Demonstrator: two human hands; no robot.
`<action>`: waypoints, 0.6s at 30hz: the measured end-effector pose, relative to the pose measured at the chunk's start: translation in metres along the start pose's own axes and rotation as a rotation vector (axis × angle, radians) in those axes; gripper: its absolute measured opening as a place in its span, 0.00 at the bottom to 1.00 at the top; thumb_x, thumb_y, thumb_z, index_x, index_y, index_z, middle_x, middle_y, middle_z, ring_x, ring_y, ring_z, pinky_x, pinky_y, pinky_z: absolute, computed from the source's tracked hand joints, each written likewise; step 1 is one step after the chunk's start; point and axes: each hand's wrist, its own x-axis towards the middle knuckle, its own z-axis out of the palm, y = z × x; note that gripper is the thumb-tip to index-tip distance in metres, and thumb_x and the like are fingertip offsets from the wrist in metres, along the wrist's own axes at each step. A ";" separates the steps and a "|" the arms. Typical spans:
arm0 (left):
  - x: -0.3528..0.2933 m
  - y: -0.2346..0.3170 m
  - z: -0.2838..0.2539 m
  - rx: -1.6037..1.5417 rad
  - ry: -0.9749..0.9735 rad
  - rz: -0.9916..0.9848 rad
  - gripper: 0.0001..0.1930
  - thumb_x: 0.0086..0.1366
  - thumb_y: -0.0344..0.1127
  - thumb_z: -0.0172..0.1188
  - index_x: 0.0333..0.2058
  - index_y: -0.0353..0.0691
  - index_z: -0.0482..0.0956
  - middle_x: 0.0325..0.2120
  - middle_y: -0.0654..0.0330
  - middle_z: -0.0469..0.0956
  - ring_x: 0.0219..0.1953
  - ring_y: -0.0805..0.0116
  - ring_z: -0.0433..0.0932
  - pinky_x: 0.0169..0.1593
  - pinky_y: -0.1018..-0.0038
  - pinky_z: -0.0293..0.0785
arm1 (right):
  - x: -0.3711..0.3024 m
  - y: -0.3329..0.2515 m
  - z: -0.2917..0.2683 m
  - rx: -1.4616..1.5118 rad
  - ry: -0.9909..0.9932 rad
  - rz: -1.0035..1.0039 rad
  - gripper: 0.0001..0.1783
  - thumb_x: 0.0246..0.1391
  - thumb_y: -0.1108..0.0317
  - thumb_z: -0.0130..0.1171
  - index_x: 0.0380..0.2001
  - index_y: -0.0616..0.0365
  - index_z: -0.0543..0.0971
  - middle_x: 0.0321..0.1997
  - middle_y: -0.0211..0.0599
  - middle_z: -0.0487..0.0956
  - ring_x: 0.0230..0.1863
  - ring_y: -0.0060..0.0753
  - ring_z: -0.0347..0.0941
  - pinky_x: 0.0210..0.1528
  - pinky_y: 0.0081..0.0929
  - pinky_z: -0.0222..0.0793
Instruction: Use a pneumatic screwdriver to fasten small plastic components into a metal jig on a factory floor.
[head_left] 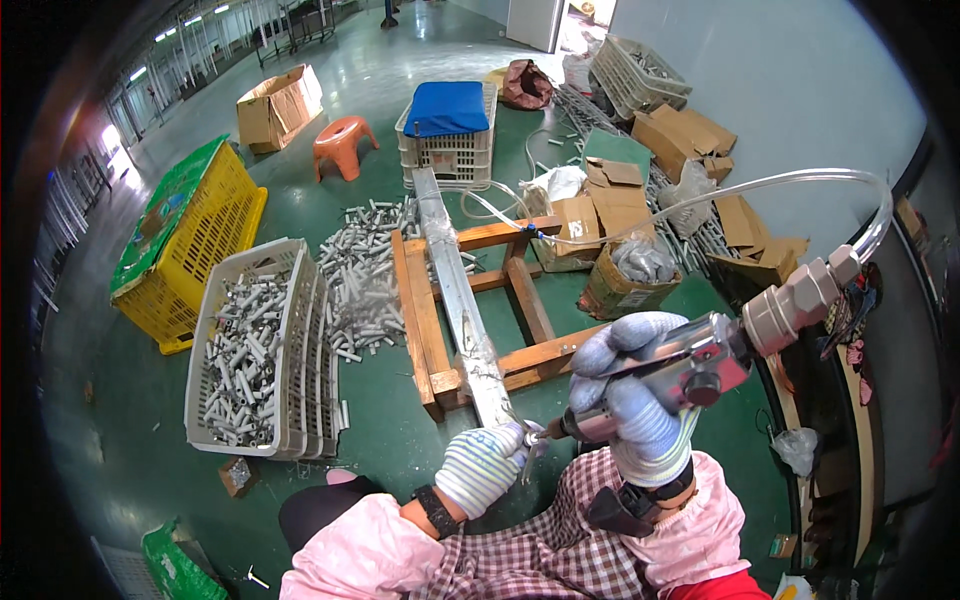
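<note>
My right hand (640, 400), in a striped knit glove, is wrapped round a silver pneumatic drill (708, 358), its tip pointing left. A clear air hose (790, 176) runs from the drill's back end. My left hand (482, 466), also gloved, has its fingers closed on a small metal fitting (536, 438) at the near end of a long metal bar (462, 300). The drill's tip meets the fitting or stops very close to it; I cannot tell which. The bar lies along a wooden frame (424, 320), with clear wrapping round part of it.
A grey crate (203, 400) of small light-coloured cylindrical parts stands at the left, with loose parts (370, 270) heaped beside it. Behind are a yellow crate (215, 235), an orange stool (342, 145) and a crate with a blue cover (445, 108). Cardboard boxes (630, 290) line the right.
</note>
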 end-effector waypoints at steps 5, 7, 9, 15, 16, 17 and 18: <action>0.000 -0.005 0.001 0.007 -0.185 -0.022 0.07 0.58 0.37 0.55 0.31 0.41 0.75 0.20 0.52 0.75 0.24 0.52 0.76 0.27 0.62 0.72 | -0.001 0.000 0.010 -0.212 -0.178 0.026 0.23 0.44 0.81 0.60 0.46 0.60 0.68 0.39 0.38 0.77 0.40 0.27 0.75 0.44 0.25 0.73; -0.012 -0.034 0.028 -0.086 -0.133 -0.047 0.07 0.57 0.37 0.55 0.31 0.41 0.75 0.20 0.51 0.75 0.25 0.51 0.76 0.28 0.61 0.72 | 0.002 0.000 0.020 -0.220 -0.283 0.064 0.22 0.45 0.79 0.60 0.46 0.61 0.69 0.40 0.37 0.77 0.41 0.29 0.75 0.46 0.26 0.72; -0.010 -0.037 0.038 -0.203 -0.094 -0.051 0.06 0.57 0.37 0.55 0.31 0.42 0.74 0.21 0.51 0.75 0.25 0.50 0.76 0.28 0.61 0.72 | 0.006 0.005 0.013 -0.354 -0.363 -0.033 0.22 0.45 0.78 0.61 0.46 0.61 0.71 0.39 0.36 0.77 0.41 0.31 0.76 0.46 0.28 0.72; -0.009 -0.041 0.044 -0.305 -0.080 -0.047 0.07 0.56 0.34 0.56 0.34 0.41 0.75 0.25 0.50 0.77 0.29 0.49 0.77 0.30 0.63 0.73 | 0.007 0.000 0.023 -0.462 -0.284 0.149 0.22 0.43 0.72 0.64 0.45 0.60 0.74 0.39 0.37 0.80 0.42 0.30 0.77 0.46 0.29 0.73; -0.009 -0.041 0.045 -0.309 -0.080 -0.045 0.07 0.56 0.34 0.56 0.34 0.41 0.75 0.25 0.50 0.77 0.29 0.49 0.77 0.30 0.63 0.73 | 0.007 0.004 0.020 -0.483 -0.288 0.120 0.22 0.43 0.71 0.65 0.45 0.60 0.74 0.39 0.36 0.80 0.41 0.30 0.77 0.46 0.29 0.73; -0.009 -0.041 0.046 -0.405 -0.071 -0.054 0.07 0.56 0.34 0.57 0.34 0.42 0.76 0.25 0.50 0.77 0.29 0.49 0.77 0.30 0.63 0.73 | 0.006 0.007 0.019 -0.505 -0.292 0.090 0.23 0.42 0.70 0.65 0.45 0.60 0.74 0.39 0.36 0.80 0.41 0.30 0.77 0.46 0.28 0.73; -0.010 -0.040 0.046 -0.499 -0.061 -0.065 0.07 0.56 0.33 0.57 0.34 0.42 0.76 0.26 0.51 0.77 0.29 0.49 0.77 0.31 0.63 0.73 | 0.009 0.009 0.022 -0.529 -0.330 0.008 0.21 0.39 0.82 0.60 0.40 0.59 0.70 0.35 0.36 0.78 0.39 0.26 0.76 0.43 0.27 0.74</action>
